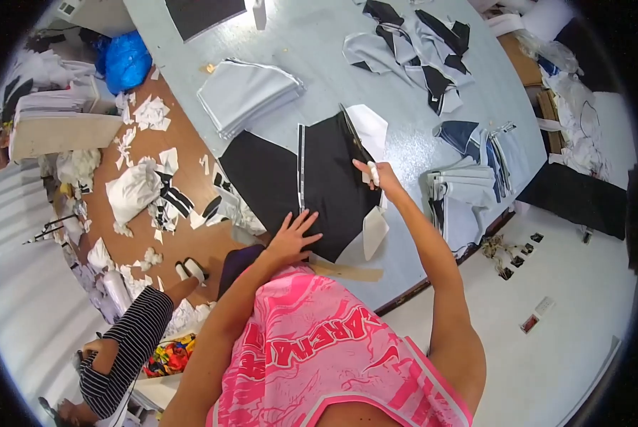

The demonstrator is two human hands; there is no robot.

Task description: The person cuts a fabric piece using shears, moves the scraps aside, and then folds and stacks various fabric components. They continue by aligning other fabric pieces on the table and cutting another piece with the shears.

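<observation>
Head view, near to far. My pink top (pixel 319 356) fills the lower frame and hides the table's near edge; at lower left a second person in a striped sleeve (pixel 123 349) is cut off by the rim. I see my left hand (pixel 294 238) lying flat, fingers spread, on the near edge of the black cloth (pixel 312 185), which rests on the grey table (pixel 312 43). A wooden ruler (pixel 347 271) lies just beside that hand, partly under it. My right hand (pixel 376 174) is closed on scissors (pixel 353 136) at the cloth's right edge; the grip itself is too small for me to make out, and one finger looks wrapped in white. Beyond lie a folded grey stack (pixel 248 92) and, farther, loose scraps (pixel 418 50). The fisheye rim blurs the floor litter.
</observation>
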